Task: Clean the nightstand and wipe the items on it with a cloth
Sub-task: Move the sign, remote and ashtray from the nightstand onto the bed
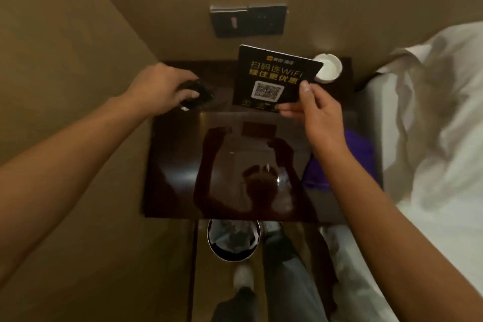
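Dark, glossy wooden nightstand surface (177,165) set between tan wall and white bed (431,138). Right hand (317,110) closed on lower right corner of black rectangular card with yellow lettering and QR code (274,78), thumb on front face, card lifted clear of surface and tilted toward camera. Left hand (156,87) curled around small black shiny object (200,98) at rear left of surface; object's identity unclear owing to blur. White round ashtray (329,68) standing at rear right corner, just beside card's upper edge. Purple cloth (339,162) lying crumpled at right edge of surface, partly hidden behind right forearm. Round metal waste bin with liner (234,239) on floor below front edge. Dark switch panel (248,19) on wall above.
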